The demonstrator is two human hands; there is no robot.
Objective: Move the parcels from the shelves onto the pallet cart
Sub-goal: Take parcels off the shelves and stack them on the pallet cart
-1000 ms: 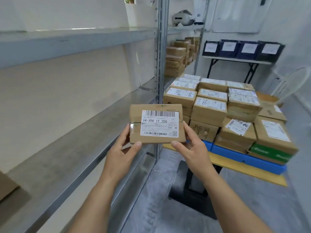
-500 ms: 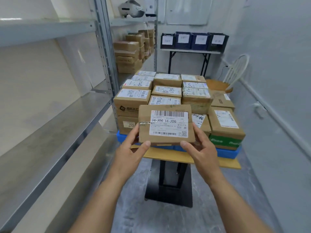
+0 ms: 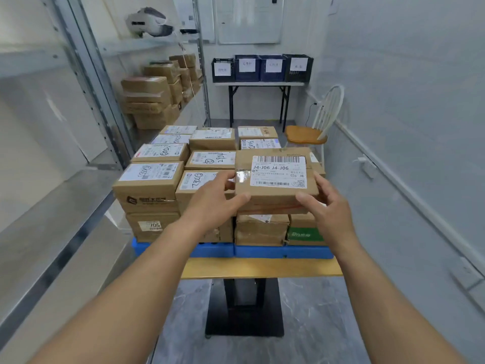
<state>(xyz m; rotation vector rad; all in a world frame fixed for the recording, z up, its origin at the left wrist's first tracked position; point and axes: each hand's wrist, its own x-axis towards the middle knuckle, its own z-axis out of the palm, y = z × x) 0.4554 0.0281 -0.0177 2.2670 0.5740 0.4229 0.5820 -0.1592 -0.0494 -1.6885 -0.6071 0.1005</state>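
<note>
We have swung away from the shelves (image 3: 52, 206) and now face the pallet cart (image 3: 262, 267) square on. The J4-J06 parcel (image 3: 275, 177), held up beside a bare shelf a second ago with the cart off to our right, has travelled forward and now sits over the front right corner of the stacked parcels (image 3: 151, 179). Half a second ago it was only at the cart's near edge. The left grip (image 3: 214, 199) holds the parcel's left end, fingers over the taped seam and thumb on the near face. The right grip (image 3: 328, 208) clasps the near right corner, so both are closed on the box, neither let go. The parcel lies flat, label up, just above or already touching the box beneath; we cannot tell which from here. In our judgement the carry is all but over and what remains is to set it down and release, taking care that it lands squarely on the stack and does not overhang the right edge. More brown parcels (image 3: 147, 101) wait on the far shelf bay, so the job has further trips in it.
</note>
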